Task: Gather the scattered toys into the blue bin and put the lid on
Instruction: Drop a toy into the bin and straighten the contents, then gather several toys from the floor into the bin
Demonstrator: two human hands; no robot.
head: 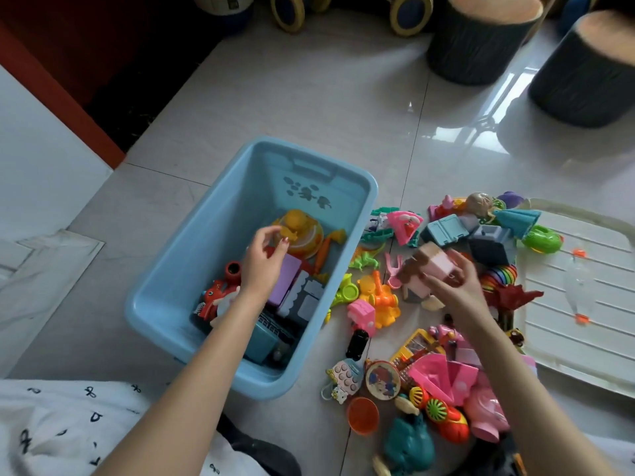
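Note:
The blue bin (192, 242) stands on the floor at centre left and holds several toys, among them a yellow duck toy (302, 231), a red car (216, 297) and a purple block (283, 280). My left hand (263, 259) hovers inside the bin with loosely curled fingers and holds nothing. To the right, my right hand (453, 286) grips a pink and brown block toy (431, 266) above the scattered toy pile (429, 355). The whitish lid (584, 293) lies flat on the floor at the right edge.
Two dark round stools (477, 46) stand at the back right. Wheeled toys (409, 12) line the far wall. A dark red doorway (68, 63) is at the back left. White patterned clothing (62, 427) fills the lower left corner.

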